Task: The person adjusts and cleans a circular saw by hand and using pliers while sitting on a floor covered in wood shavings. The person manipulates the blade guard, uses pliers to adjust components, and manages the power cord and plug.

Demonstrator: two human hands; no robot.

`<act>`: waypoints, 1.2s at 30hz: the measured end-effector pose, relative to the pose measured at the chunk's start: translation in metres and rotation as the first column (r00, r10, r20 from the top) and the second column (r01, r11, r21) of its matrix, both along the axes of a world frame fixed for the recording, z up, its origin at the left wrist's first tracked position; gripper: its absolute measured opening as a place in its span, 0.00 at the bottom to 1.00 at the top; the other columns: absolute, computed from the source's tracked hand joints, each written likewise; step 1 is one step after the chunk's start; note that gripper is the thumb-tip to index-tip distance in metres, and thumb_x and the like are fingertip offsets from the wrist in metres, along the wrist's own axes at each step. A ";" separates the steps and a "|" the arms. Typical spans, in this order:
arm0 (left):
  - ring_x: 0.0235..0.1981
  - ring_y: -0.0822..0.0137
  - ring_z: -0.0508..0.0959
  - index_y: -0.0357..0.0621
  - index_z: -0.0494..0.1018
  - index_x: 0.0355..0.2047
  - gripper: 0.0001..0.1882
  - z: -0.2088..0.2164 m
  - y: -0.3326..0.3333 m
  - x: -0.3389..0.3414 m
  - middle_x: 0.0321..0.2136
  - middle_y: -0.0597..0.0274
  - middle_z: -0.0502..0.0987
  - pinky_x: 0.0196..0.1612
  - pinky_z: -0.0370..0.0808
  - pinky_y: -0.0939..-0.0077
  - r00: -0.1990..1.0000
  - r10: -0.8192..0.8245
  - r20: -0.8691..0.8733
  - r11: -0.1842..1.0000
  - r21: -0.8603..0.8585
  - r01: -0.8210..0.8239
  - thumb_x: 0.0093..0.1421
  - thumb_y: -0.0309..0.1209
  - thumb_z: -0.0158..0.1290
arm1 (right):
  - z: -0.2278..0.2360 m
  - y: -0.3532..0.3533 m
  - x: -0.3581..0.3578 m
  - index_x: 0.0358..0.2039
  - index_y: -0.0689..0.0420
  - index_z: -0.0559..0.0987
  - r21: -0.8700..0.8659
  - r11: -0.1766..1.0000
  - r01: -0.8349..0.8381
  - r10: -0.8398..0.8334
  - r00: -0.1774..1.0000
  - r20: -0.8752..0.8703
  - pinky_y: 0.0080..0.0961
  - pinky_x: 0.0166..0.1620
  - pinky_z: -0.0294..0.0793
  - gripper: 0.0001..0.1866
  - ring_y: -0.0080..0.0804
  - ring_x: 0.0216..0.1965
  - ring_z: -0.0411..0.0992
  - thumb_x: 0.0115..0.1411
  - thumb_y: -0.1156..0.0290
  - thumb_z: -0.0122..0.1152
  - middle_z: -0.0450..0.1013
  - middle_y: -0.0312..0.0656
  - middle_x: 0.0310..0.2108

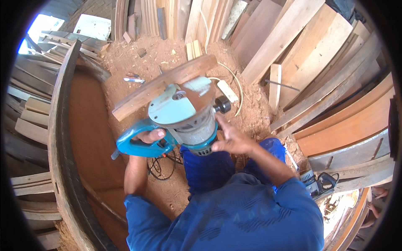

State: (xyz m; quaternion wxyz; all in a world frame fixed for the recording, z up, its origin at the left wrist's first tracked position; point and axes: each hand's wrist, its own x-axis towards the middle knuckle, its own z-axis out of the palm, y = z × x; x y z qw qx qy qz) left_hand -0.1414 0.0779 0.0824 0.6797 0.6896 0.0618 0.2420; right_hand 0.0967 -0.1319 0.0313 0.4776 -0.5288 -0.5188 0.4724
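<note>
From the head view, at frame centre, my left hand (150,136) is clenched around the blue handle of the power planer (182,119) while my released right hand (232,140) steadies its body against the curved plank (163,85); best kept flat, I judge.

Woodworking shop: stacked planks (301,46), sawdust floor (167,54), curved timber frame (63,138).

The person wore a blue short-sleeved shirt (234,213) with faint darker wavy streaks across the fabric. Both sleeves ended above the elbows, leaving the forearms bare. Trousers (209,167) below the shirt were a deeper blue. No gloves were worn.
</note>
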 end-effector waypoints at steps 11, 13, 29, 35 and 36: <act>0.66 0.52 0.62 0.31 0.52 0.69 0.56 0.000 -0.015 0.014 0.64 0.44 0.64 0.68 0.57 0.56 0.999 -0.043 0.010 0.994 0.104 0.042 0.46 0.44 0.70 | -0.027 0.007 -0.005 0.72 0.65 0.44 0.137 0.991 0.006 0.043 0.934 -0.355 0.38 0.72 0.48 0.68 0.40 0.72 0.51 0.44 0.54 0.82 0.55 0.51 0.69; 0.66 0.52 0.62 0.31 0.53 0.68 0.56 0.000 -0.016 0.014 0.64 0.44 0.64 0.68 0.57 0.56 0.999 -0.043 0.019 0.993 0.112 0.040 0.46 0.44 0.70 | -0.021 0.006 -0.008 0.73 0.64 0.42 0.142 0.990 -0.007 0.069 0.898 -0.435 0.38 0.73 0.47 0.68 0.40 0.72 0.50 0.44 0.59 0.83 0.53 0.51 0.70; 0.65 0.52 0.63 0.32 0.53 0.68 0.57 0.018 -0.029 0.037 0.63 0.45 0.65 0.67 0.59 0.56 0.995 -0.095 0.033 0.993 0.073 0.092 0.45 0.43 0.71 | -0.021 0.003 -0.011 0.71 0.63 0.43 0.099 0.992 0.074 -0.052 0.976 -0.210 0.38 0.71 0.53 0.68 0.38 0.69 0.55 0.40 0.66 0.85 0.57 0.49 0.67; 0.65 0.52 0.63 0.31 0.53 0.68 0.56 0.006 -0.023 0.039 0.64 0.44 0.64 0.68 0.59 0.57 0.999 -0.051 -0.004 0.999 0.007 0.051 0.46 0.43 0.70 | -0.014 0.003 -0.014 0.72 0.63 0.43 0.186 0.975 0.120 -0.072 0.966 -0.247 0.39 0.72 0.52 0.69 0.39 0.70 0.54 0.40 0.67 0.85 0.56 0.49 0.68; 0.66 0.52 0.63 0.31 0.53 0.68 0.56 0.007 -0.026 0.038 0.64 0.44 0.64 0.68 0.59 0.56 0.999 -0.041 -0.009 0.999 0.028 0.041 0.46 0.43 0.70 | -0.014 0.003 -0.013 0.72 0.63 0.43 0.197 0.973 0.118 -0.068 0.967 -0.244 0.39 0.72 0.52 0.69 0.39 0.70 0.54 0.40 0.67 0.85 0.56 0.49 0.68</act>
